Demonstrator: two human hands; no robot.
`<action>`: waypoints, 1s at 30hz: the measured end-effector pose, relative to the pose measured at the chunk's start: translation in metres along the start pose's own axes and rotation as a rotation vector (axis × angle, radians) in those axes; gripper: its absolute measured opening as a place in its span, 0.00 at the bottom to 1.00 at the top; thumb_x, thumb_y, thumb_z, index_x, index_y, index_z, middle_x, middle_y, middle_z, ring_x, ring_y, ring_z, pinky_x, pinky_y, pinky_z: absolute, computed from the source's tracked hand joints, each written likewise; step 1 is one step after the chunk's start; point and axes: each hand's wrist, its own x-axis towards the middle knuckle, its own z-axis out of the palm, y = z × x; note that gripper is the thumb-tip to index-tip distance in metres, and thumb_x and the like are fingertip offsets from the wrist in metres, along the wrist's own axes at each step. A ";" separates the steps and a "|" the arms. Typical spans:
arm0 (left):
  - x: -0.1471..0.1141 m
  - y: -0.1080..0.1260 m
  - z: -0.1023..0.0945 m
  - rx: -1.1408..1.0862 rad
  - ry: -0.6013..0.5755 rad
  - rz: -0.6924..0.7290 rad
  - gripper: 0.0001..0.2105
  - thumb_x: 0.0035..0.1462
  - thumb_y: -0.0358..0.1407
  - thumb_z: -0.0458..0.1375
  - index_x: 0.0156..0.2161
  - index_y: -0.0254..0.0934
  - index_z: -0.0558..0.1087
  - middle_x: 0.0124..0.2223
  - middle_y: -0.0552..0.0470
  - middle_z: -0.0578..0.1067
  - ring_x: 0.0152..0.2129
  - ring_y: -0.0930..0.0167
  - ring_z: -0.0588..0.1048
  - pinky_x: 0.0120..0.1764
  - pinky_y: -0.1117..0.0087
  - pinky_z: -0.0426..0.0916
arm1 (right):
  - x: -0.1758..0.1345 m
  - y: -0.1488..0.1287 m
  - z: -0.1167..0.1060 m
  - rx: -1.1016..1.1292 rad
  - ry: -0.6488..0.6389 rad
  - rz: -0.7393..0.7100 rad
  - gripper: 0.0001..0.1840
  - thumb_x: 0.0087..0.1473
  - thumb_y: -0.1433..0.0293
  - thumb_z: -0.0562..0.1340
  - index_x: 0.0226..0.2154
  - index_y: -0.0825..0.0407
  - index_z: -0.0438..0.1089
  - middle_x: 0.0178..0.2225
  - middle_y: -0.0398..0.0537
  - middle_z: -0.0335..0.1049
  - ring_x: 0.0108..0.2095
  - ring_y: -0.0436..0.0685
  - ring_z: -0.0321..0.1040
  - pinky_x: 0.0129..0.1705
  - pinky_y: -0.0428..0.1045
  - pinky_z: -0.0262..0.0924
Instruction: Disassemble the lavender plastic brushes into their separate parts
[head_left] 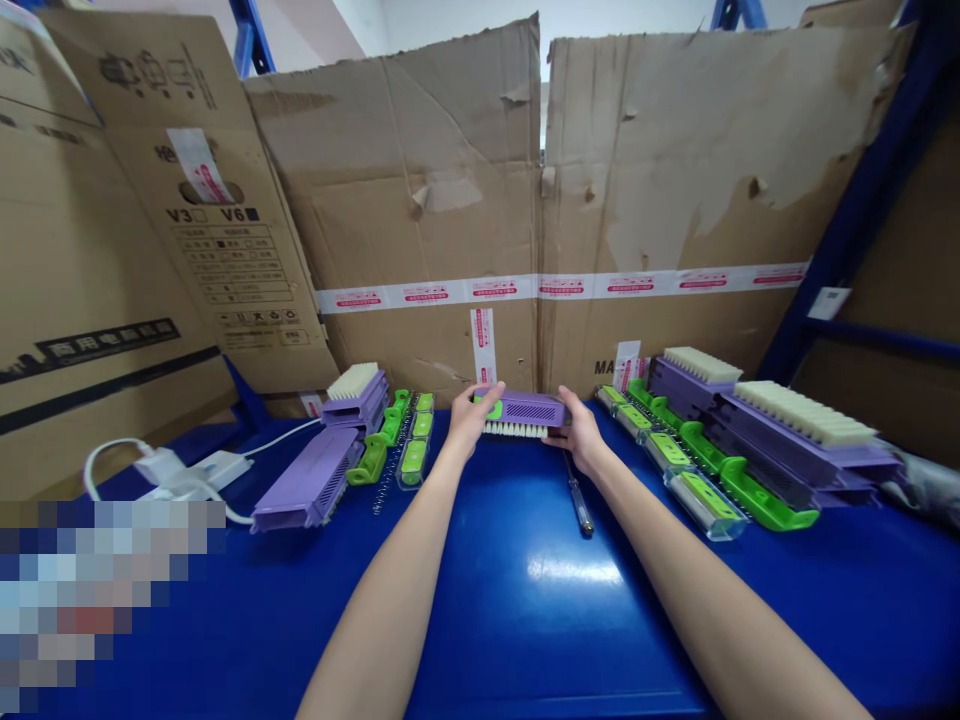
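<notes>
Tall brown cardboard panels [405, 180], red-printed white tape [562, 286] across; glossy blue tabletop [517, 640], light glinting; slanting blue metal post [862, 205]; whitish wall [450, 22] above.

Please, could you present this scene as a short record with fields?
Left hand: gripping left end of purple brush
Right hand: gripping its right end
Bristles: facing down
Near right forearm: screwdriver
Surface: blue table
Both sides: purple housings, green brackets
Behind: cardboard panels, white tape
</notes>
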 end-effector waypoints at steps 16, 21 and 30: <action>0.000 0.005 0.013 -0.004 0.046 -0.001 0.23 0.36 0.52 0.67 0.33 0.35 0.74 0.35 0.47 0.77 0.36 0.67 0.74 0.44 0.67 0.64 | 0.011 -0.003 0.003 -0.009 0.204 -0.384 0.21 0.36 0.58 0.65 0.33 0.51 0.65 0.31 0.41 0.67 0.32 0.52 0.65 0.33 0.46 0.59; 0.000 0.003 0.005 0.052 -0.008 -0.005 0.26 0.38 0.54 0.65 0.37 0.34 0.75 0.39 0.44 0.77 0.38 0.65 0.74 0.46 0.66 0.64 | 0.010 -0.001 0.003 -0.017 0.184 -0.375 0.21 0.36 0.59 0.65 0.35 0.50 0.65 0.27 0.39 0.65 0.28 0.51 0.63 0.29 0.46 0.57; 0.002 0.001 -0.002 0.074 -0.106 -0.036 0.30 0.34 0.54 0.67 0.39 0.33 0.76 0.35 0.45 0.78 0.33 0.65 0.75 0.42 0.65 0.65 | 0.014 -0.001 -0.006 0.053 0.107 -0.256 0.18 0.33 0.59 0.64 0.30 0.51 0.68 0.27 0.38 0.64 0.26 0.49 0.59 0.23 0.44 0.53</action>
